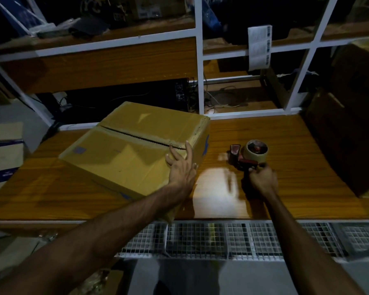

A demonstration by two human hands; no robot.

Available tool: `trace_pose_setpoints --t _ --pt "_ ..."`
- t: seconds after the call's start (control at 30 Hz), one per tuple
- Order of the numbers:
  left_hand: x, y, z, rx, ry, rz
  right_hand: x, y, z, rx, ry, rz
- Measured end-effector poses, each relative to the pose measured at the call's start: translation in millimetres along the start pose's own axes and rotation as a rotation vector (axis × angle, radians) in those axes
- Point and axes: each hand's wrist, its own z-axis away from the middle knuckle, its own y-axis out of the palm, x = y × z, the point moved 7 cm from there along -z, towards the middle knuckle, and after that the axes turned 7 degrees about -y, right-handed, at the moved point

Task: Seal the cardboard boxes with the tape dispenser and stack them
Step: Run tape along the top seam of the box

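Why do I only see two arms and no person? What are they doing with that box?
The camera sits on the person's head and looks down, so you see only their arms, as if through their eyes. There is just this one picture. A cardboard box lies on a wooden table, its top flaps closed with a dark seam between them. The left hand rests flat on the box's near corner, fingers spread. The right hand grips the handle of a tape dispenser, a red tool carrying a roll of tape, which sits on the table beside the box.
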Motion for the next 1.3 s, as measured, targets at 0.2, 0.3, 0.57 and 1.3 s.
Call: trace_pose_setpoints --t 0.2,0.3,0.57,1.3 --pt "3 2 2 0.036 0.119 0.102 53 10 49 -0.255 -0.305 0.107" --pt "27 -6 2 -0.021 0.175 0.477 108 40 77 -0.137 -0.446 -0.074" --pt "101 45 -22 0.031 0.231 0.787 212 112 111 0.16 -0.858 0.323" --pt "361 192 -162 -0.027 -0.336 0.891 241 168 135 0.054 -0.252 0.786"
